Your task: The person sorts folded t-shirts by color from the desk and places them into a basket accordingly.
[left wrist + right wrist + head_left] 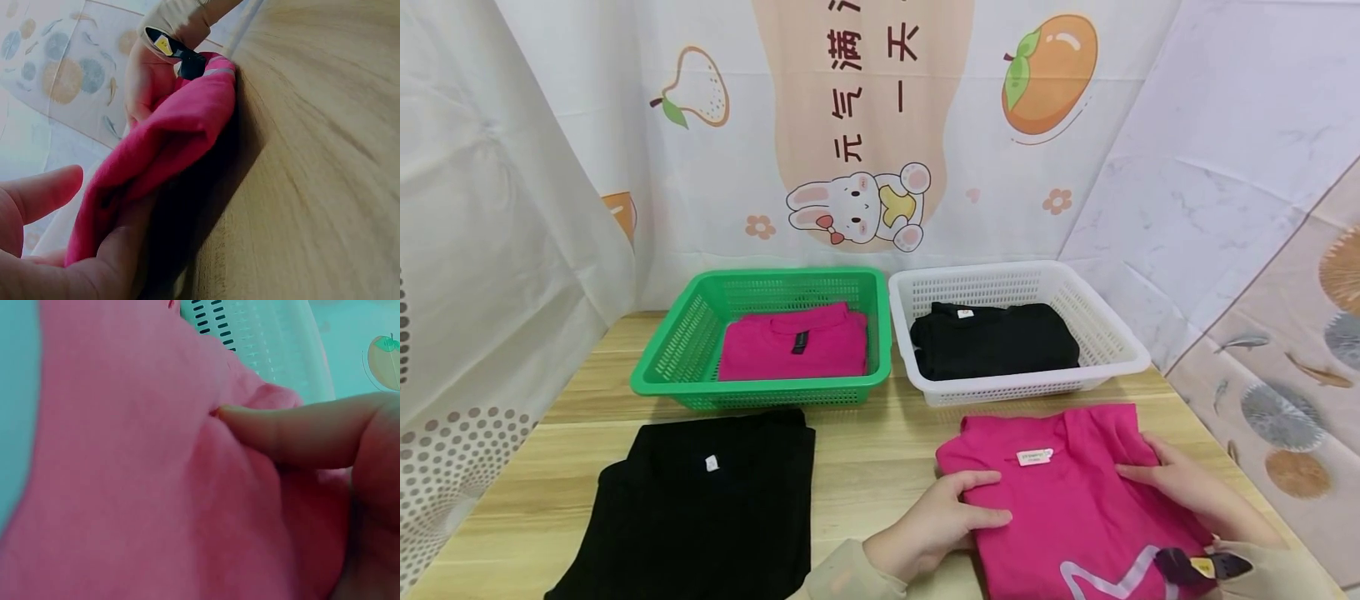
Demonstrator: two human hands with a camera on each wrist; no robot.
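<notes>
A pink shirt (1045, 508) with a white neck label and a pale star outline lies folded at the front right. My left hand (934, 518) grips its left edge, two digits over the top and other fingers tucked beneath. That edge of the cloth (169, 137) stands raised above the wood in the left wrist view. On the opposite side, my right hand (1187, 487) holds the shirt near its upper right, thumb (275, 428) pressed into a crease of the fabric. The right hand's other fingers are hidden by the cloth.
A folded black shirt (700, 508) lies at the front left of the wooden table (865, 475). Behind stand a green basket (760, 387) holding a folded pink garment (790, 350) and a white basket (1037, 382) holding a folded black one (1000, 342). Printed curtains (700, 208) hang around the table.
</notes>
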